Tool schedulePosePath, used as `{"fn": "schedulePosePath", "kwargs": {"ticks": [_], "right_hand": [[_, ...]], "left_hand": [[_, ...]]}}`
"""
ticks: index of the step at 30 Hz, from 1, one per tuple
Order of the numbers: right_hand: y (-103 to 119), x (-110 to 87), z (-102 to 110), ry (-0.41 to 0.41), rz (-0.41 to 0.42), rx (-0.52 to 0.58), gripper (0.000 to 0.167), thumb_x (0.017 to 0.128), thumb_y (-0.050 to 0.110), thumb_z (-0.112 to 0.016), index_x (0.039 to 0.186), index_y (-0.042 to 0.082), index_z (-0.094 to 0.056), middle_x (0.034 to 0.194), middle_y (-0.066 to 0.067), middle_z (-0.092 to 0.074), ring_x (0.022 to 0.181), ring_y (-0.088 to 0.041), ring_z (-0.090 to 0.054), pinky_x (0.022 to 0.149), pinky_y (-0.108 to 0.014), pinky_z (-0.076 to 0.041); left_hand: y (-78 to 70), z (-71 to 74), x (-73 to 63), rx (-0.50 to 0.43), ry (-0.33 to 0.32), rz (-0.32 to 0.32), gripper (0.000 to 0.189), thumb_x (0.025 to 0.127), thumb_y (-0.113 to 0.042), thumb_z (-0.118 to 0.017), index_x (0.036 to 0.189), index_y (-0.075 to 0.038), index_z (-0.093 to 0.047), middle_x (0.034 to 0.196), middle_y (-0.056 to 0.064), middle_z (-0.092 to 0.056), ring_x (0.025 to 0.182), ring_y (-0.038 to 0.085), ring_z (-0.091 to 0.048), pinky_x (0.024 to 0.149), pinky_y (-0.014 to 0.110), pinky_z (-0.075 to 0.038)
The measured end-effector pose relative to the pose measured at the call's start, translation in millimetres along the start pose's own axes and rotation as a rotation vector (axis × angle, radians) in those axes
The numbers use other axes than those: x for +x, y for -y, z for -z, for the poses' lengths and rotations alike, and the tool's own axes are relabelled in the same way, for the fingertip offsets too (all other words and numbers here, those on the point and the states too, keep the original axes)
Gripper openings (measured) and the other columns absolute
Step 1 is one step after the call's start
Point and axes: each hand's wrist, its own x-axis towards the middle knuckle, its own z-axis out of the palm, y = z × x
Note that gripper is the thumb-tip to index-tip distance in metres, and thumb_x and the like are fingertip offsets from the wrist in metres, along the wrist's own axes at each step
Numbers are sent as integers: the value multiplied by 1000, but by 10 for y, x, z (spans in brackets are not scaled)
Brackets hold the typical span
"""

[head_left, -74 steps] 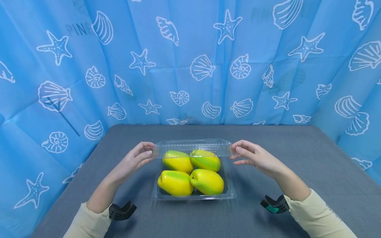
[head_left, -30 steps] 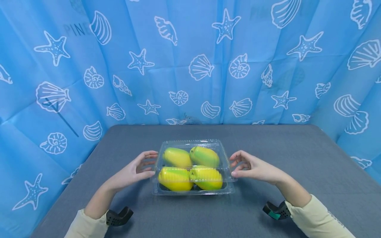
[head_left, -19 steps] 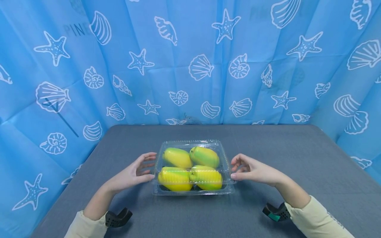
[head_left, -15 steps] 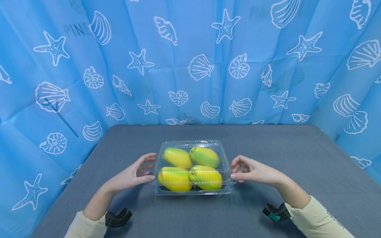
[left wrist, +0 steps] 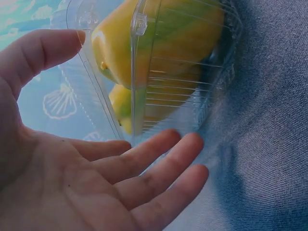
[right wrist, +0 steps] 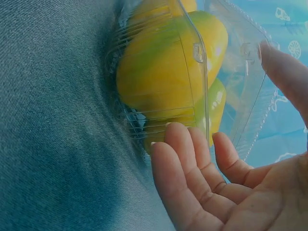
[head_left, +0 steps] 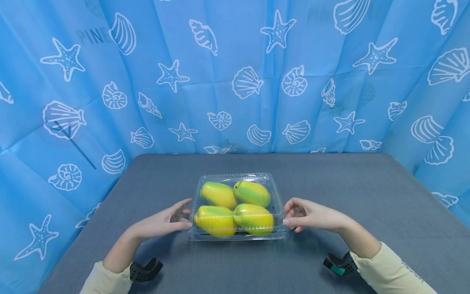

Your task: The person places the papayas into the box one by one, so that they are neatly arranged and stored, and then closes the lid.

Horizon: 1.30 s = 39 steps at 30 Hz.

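A clear plastic clamshell box holds several yellow-green mangoes in two rows. Its transparent lid is lowered over them. Both wrist views show a narrow gap between the lid's rim and the rim of the base. My left hand is at the box's left side, thumb against the lid edge, other fingers loosely extended beside the base. On the right side, my right hand has its thumb on the lid's corner, and its other fingers bend loosely near the base.
The box stands on a grey cloth-covered table. Behind it hangs a blue curtain with white shells and starfish. Black devices are strapped at both wrists.
The lid has swung down from its raised position toward me, over the mangoes. Both hands have followed it lower and nearer, and their earlier hold on its edges has loosened to thumb contact.
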Motion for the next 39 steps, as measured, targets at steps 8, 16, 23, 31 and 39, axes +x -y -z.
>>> {"fn": "schedulePosePath", "kwargs": {"ticks": [8,16,23,31,39], "right_hand": [[-16,19,-30,-8,-28,-4,42,91,27,-59,115,-4,-41,96,-10,-56,90,-22,-59,78,-36,-55],[-26,14,-51,29,-36,-3,37,93,26,-56,110,-4,-44,91,-8,-56,85,-19,-60,74,-36,-56],[-45,37,-76,101,-21,8,31,94,28,-54,102,-2,-55,88,-4,-60,82,-15,-61,72,-34,-57],[-100,83,-101,171,8,84,28,96,25,-51,100,-1,-57,89,-2,-64,78,-11,-63,71,-30,-57],[-133,108,-130,255,13,174,28,96,23,-50,97,-3,-58,83,3,-68,72,-4,-64,67,-22,-56]], "left_hand": [[-1,-7,-13,25,53,-7,76,94,-40,-48,147,2,-14,131,20,-51,123,34,-49,104,63,-31],[30,-4,7,14,73,10,72,93,-39,-48,144,5,-23,120,11,-60,109,17,-57,104,60,-33],[36,-2,2,-13,85,-5,68,93,-35,-46,140,9,-27,115,11,-62,103,16,-59,102,56,-39],[57,5,5,-64,130,-49,44,94,-27,-45,123,5,-41,101,8,-66,96,16,-62,90,37,-48],[73,9,16,-75,137,-60,35,96,-26,-43,117,2,-44,101,8,-67,96,17,-62,88,35,-49]]}}
